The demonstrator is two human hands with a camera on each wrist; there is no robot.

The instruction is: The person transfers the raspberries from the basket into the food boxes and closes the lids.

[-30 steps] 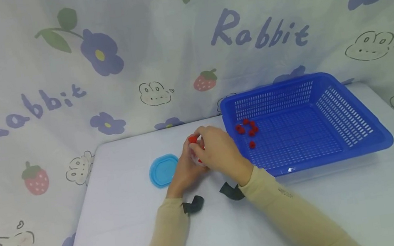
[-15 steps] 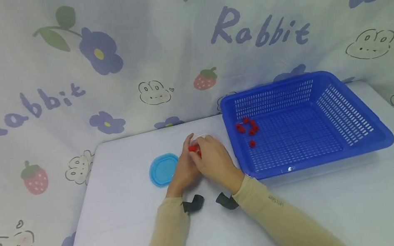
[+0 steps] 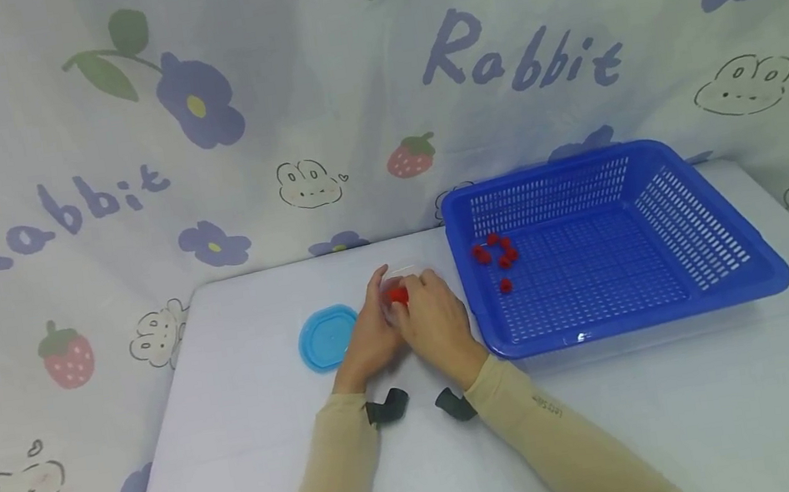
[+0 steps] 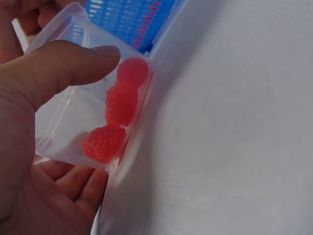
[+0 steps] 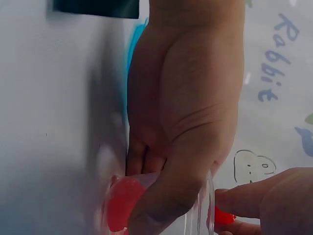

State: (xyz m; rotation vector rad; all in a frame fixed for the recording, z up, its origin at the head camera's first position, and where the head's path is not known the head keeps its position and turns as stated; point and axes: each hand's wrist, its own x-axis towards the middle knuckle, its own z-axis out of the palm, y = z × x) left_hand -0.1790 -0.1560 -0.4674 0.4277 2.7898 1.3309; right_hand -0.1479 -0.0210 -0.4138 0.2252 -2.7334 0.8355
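Observation:
My left hand (image 3: 368, 340) grips a clear plastic container (image 4: 80, 115), its thumb laid along the wall in the left wrist view. The container lies tipped on its side, with several red raspberries (image 4: 104, 143) showing through its wall near the bottom. At its mouth, my right hand (image 3: 439, 325) pinches another red raspberry (image 5: 226, 217) between thumb and finger, in the right wrist view. Left of the hands, a light blue lid (image 3: 329, 339) lies flat on the white table.
A large blue basket (image 3: 595, 272) stands on the right, several red raspberries (image 3: 504, 262) lying along its left side. Dark green bands (image 3: 389, 406) stick out at the wrists. Behind the table hangs a printed cloth (image 3: 340, 77) with rabbits and flowers.
My right hand has come down and slightly left, closer over the container's mouth. The left hand stays around the container. The basket's raspberries and the lid have not moved.

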